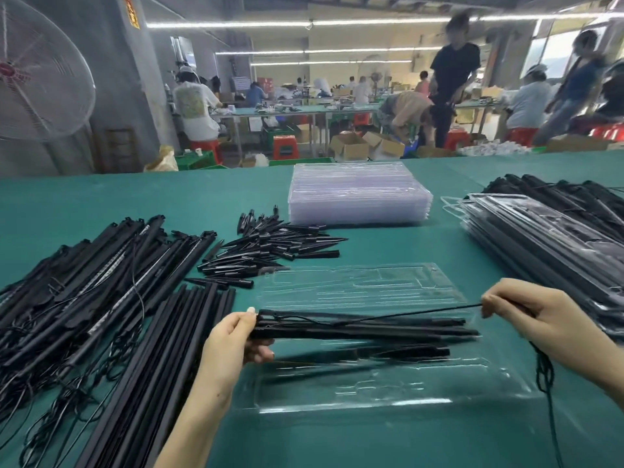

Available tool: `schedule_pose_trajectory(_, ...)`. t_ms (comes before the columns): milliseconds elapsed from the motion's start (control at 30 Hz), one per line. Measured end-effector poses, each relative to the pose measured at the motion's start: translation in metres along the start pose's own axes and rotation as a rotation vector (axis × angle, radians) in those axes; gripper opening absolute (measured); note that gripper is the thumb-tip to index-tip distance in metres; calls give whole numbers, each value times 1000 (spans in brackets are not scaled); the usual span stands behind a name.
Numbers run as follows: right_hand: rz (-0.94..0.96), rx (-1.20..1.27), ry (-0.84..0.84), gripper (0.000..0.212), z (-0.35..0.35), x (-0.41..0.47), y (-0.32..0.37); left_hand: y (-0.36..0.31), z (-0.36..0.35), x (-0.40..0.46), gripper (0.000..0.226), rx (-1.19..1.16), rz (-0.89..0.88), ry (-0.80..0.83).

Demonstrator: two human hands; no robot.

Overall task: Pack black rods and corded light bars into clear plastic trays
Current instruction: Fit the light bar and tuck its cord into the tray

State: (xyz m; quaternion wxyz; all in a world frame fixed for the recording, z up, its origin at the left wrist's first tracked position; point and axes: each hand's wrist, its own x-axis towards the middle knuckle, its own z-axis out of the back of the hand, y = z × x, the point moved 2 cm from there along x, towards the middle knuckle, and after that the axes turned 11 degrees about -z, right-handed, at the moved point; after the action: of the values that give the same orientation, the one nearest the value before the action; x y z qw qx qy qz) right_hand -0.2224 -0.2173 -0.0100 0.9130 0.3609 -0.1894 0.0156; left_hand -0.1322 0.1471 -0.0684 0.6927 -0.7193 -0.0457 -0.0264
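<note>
My left hand (236, 336) grips the left end of a bundle of black rods and a light bar (364, 329), held level just above an open clear plastic tray (388, 383). My right hand (526, 315) pinches the bar's thin black cord (422, 312), pulled taut to the right; the cord's slack dangles below that wrist. The tray's hinged lid (364, 285) lies flat behind the bundle. One black piece (405, 352) rests in the tray under the bundle.
Corded light bars (84, 275) are heaped at the left, plain black rods (162, 359) beside them, black spikes (270, 244) behind. A stack of empty clear trays (358, 194) stands at the back. Packed trays (540, 238) pile up on the right. People work at far tables.
</note>
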Motion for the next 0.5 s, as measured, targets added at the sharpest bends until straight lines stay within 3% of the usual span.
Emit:
schedule_pose_trajectory(200, -115, -231, 170, 19, -21, 5, -22, 2, 0, -3, 24, -14, 43, 28)
schedule_pose_trajectory(333, -206, -313, 167, 14, -31, 2, -39, 3, -9, -8, 25, 5, 73, 78)
schedule_pose_trajectory(500, -249, -722, 164, 17, -36, 6, -51, 7, -7, -4, 28, 59, 94, 77)
